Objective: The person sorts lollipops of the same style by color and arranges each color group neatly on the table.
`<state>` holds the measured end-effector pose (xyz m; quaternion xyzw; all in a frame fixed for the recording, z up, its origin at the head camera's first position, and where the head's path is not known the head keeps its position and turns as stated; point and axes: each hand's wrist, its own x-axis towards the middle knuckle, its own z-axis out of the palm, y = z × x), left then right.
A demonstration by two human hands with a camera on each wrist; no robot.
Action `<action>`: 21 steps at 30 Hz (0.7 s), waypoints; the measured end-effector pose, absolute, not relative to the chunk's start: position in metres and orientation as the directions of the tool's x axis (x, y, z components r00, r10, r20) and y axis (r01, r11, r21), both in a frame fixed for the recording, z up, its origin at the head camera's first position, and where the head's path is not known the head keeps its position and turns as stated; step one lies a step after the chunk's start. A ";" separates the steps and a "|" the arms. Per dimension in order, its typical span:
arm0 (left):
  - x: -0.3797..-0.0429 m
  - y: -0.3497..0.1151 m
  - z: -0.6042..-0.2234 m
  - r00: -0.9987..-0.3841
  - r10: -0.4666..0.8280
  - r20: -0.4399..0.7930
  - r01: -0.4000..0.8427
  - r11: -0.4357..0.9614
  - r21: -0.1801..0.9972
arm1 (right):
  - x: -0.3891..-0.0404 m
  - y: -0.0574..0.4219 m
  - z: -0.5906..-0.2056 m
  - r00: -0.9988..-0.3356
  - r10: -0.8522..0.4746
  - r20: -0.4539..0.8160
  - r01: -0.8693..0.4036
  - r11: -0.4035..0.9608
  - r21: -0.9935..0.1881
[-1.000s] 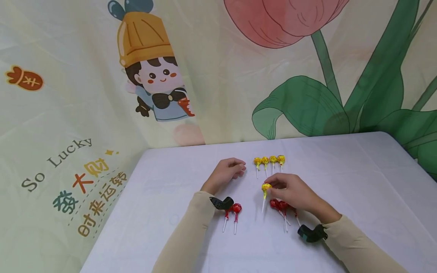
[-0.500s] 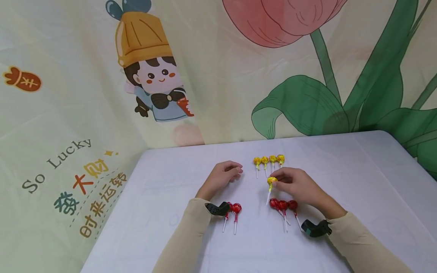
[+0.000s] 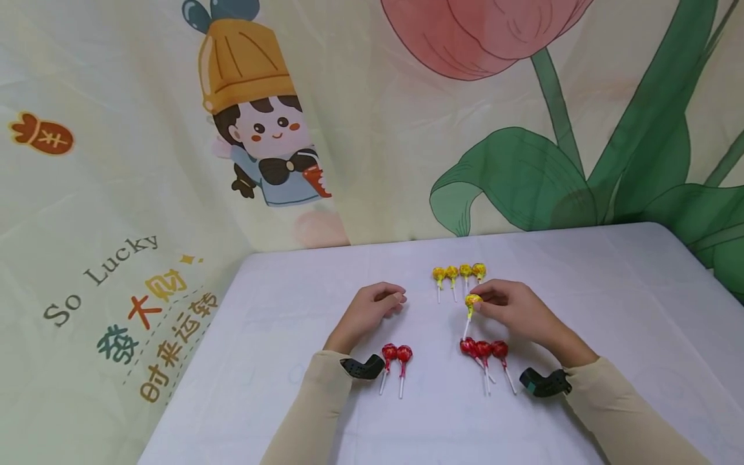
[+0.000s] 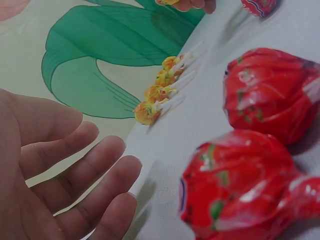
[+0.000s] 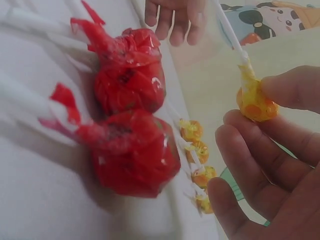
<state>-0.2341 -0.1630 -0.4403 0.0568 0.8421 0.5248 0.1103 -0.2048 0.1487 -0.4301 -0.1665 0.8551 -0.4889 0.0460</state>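
Note:
My right hand [image 3: 517, 310] pinches a yellow lollipop [image 5: 256, 102] by its wrapped head between thumb and fingers, its white stick pointing down in the head view. Just below that stick lie three red lollipops [image 3: 484, 349] on the table. Beyond the hand, several yellow lollipops [image 3: 452, 274] form a row with their sticks toward me. My left hand [image 3: 369, 310] hovers at the left with relaxed fingers and holds nothing. Two more red lollipops [image 3: 403, 354] lie side by side near the left wrist; they loom large in the left wrist view.
A white-covered table [image 3: 616, 310] carries everything. Behind it hangs a printed cloth backdrop [image 3: 372, 129] with a cartoon figure, a tulip and lettering. Each sleeve has a black wrist camera [image 3: 545, 382] strapped on.
My right hand has moved the yellow lollipop to the right and farther back, toward the yellow row. The left hand has drawn back slightly to the left.

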 end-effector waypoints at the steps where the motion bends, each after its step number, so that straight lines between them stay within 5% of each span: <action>1: -0.233 -0.164 -0.440 -0.970 0.209 -0.127 -0.022 0.443 0.896 | -0.206 0.150 -0.429 -0.940 -0.331 0.089 -0.244 0.465 -0.851; 21: -0.217 -0.167 -0.444 -0.962 0.224 -0.156 -0.039 0.452 0.891 | -0.222 0.183 -0.441 -0.956 -0.284 0.078 -0.222 0.520 -0.825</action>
